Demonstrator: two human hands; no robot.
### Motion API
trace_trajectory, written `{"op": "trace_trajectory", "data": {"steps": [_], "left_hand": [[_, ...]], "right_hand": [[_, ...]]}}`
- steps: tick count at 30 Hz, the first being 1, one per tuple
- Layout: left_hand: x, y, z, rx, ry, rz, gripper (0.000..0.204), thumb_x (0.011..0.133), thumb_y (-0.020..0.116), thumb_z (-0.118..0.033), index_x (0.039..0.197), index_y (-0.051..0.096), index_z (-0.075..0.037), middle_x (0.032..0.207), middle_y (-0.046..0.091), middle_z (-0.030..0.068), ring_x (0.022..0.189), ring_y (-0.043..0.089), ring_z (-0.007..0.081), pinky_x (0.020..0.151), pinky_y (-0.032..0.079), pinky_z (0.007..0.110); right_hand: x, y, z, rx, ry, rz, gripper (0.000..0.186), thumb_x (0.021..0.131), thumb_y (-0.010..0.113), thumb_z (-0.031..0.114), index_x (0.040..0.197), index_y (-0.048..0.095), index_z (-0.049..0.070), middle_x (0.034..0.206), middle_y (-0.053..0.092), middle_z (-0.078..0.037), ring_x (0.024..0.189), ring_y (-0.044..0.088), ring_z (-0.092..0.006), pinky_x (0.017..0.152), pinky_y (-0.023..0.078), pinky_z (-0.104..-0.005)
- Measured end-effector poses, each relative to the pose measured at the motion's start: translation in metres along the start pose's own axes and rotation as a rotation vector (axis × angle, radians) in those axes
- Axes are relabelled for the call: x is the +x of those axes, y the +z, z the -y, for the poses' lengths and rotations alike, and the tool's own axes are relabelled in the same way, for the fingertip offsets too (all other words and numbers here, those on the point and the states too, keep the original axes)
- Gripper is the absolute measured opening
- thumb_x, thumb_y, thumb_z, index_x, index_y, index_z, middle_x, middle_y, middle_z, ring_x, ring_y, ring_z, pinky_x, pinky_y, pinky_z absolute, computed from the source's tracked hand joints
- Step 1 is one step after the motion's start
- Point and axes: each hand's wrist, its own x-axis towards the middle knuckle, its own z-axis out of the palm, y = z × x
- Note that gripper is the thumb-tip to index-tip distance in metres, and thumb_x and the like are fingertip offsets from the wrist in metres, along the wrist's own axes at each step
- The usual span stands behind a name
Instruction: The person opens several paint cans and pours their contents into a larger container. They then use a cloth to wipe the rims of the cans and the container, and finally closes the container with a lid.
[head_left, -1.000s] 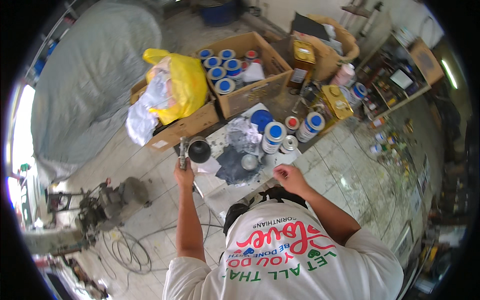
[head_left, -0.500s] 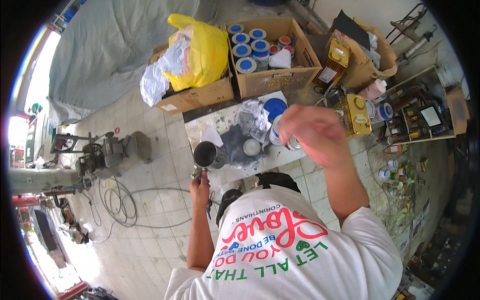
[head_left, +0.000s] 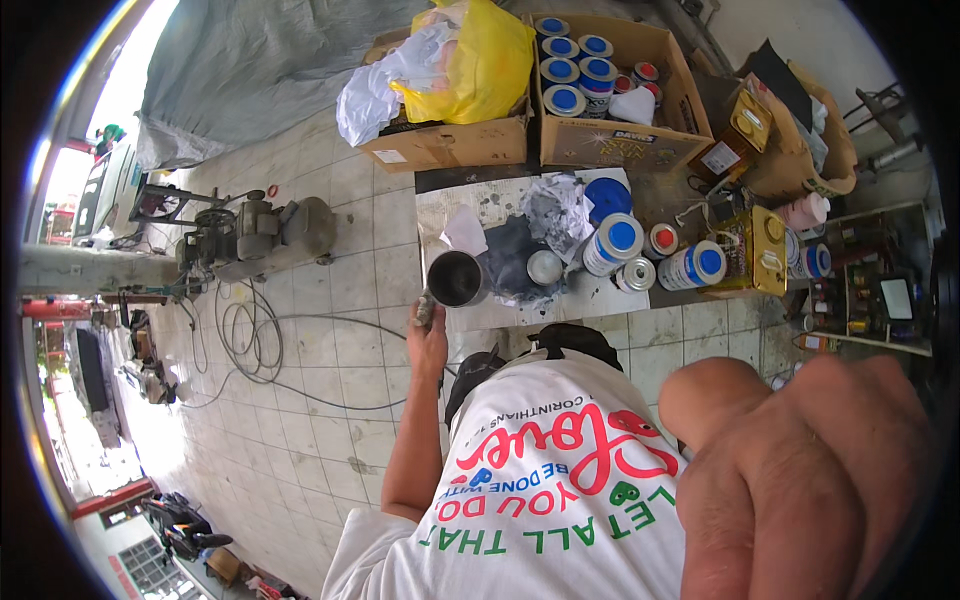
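My left hand (head_left: 428, 338) is closed around the handle of a spray gun (head_left: 425, 308) at the table's near left edge. Its large metal cup (head_left: 458, 280) is uncovered and dark inside. My right hand (head_left: 800, 470) looms very large at the lower right, fingers bent and pressed together. Their tips run out of the picture, so whatever they hold is hidden. Right of the cup, a small round container with grey contents (head_left: 544, 268) stands on a grey-stained cloth (head_left: 505, 258). A white paper piece (head_left: 464, 232) lies behind the cup.
Blue-lidded cans (head_left: 613, 245), a red-capped can (head_left: 661, 240) and a gold tin (head_left: 768, 250) line the table's right. Behind stand a box of cans (head_left: 625, 150) and a box with a yellow bag (head_left: 490, 65). A compressor (head_left: 265, 235) and its hose (head_left: 340, 318) occupy the left floor.
My right hand has come back from over the cans toward me, now close and large at lower right. The view has shifted, uncovering the cans. My left hand still holds the spray gun.
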Motion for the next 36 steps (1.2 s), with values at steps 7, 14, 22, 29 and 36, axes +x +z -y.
{"op": "trace_trajectory", "data": {"steps": [7, 14, 22, 29, 36], "left_hand": [[0.013, 0.015, 0.033, -0.010, -0.190, 0.181, 0.041, 0.103, 0.064, -0.053, 0.093, 0.065, -0.013, 0.069, 0.048, -0.0061, 0.060, 0.042, 0.0063, 0.053, 0.030, 0.029], [0.054, 0.086, -0.004, 0.192, -0.134, 0.406, 0.058, 0.104, 0.058, -0.054, 0.123, 0.069, 0.000, 0.108, 0.074, 0.0200, 0.106, 0.069, 0.0301, 0.095, 0.050, 0.042], [0.098, 0.197, -0.032, 0.318, 0.062, 0.373, 0.073, 0.099, 0.058, -0.065, 0.117, 0.071, 0.004, 0.113, 0.071, 0.0329, 0.117, 0.065, 0.0501, 0.096, 0.051, 0.052], [0.086, 0.208, -0.032, 0.355, 0.080, 0.302, 0.069, 0.098, 0.062, -0.062, 0.120, 0.069, 0.003, 0.114, 0.071, 0.0330, 0.117, 0.064, 0.0512, 0.097, 0.050, 0.053], [0.076, 0.181, -0.013, 0.260, 0.143, 0.218, 0.060, 0.102, 0.059, -0.057, 0.136, 0.064, -0.008, 0.118, 0.073, 0.0245, 0.113, 0.068, 0.0442, 0.096, 0.051, 0.049]], "right_hand": [[0.006, 0.007, 0.000, 0.022, 0.000, -0.014, 0.018, 0.098, 0.070, 0.016, 0.099, 0.073, -0.002, 0.103, 0.070, -0.018, 0.091, 0.067, -0.0257, 0.078, 0.054, -0.0363], [-0.040, -0.036, -0.037, -0.146, 0.227, -0.452, 0.020, 0.097, 0.073, 0.017, 0.099, 0.074, -0.002, 0.105, 0.071, -0.019, 0.092, 0.069, -0.0263, 0.081, 0.055, -0.0374], [-0.161, -0.086, -0.094, -0.366, 0.779, -0.845, 0.018, 0.097, 0.073, 0.008, 0.114, 0.073, 0.001, 0.106, 0.073, -0.002, 0.094, 0.064, -0.0078, 0.084, 0.052, -0.0266], [-0.189, -0.103, -0.106, -0.863, 0.824, -0.818, 0.019, 0.096, 0.075, 0.014, 0.110, 0.075, 0.003, 0.092, 0.076, -0.004, 0.079, 0.066, -0.0105, 0.075, 0.054, -0.0277], [-0.184, -0.156, -0.129, -1.555, 0.772, -0.592, 0.034, 0.094, 0.075, 0.020, 0.123, 0.067, 0.005, 0.113, 0.069, -0.016, 0.094, 0.071, -0.0323, 0.079, 0.058, -0.0415]]}}
